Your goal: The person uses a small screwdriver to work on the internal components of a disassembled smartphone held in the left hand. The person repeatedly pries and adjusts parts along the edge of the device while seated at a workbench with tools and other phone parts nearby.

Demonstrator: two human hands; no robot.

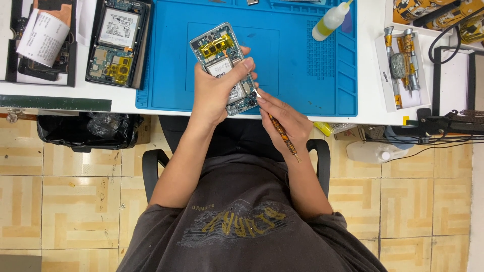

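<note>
My left hand (pixel 214 90) grips an opened smartphone (pixel 222 63) with its back cover off, showing a battery, yellow flex parts and circuit boards. It is held tilted above the blue work mat (pixel 297 75). My right hand (pixel 285 118) holds a thin orange-patterned pry tool (pixel 283 137) like a pen. The tool's pale tip touches the phone's lower right edge near my left thumb.
A second opened phone (pixel 115 43) lies in a black tray at the left, beside another tray with a paper-wrapped part (pixel 43 38). A small squeeze bottle (pixel 330 21) rests on the mat. Screwdrivers (pixel 401 60) sit on a white holder at right. A black bin bag (pixel 91 128) hangs under the desk.
</note>
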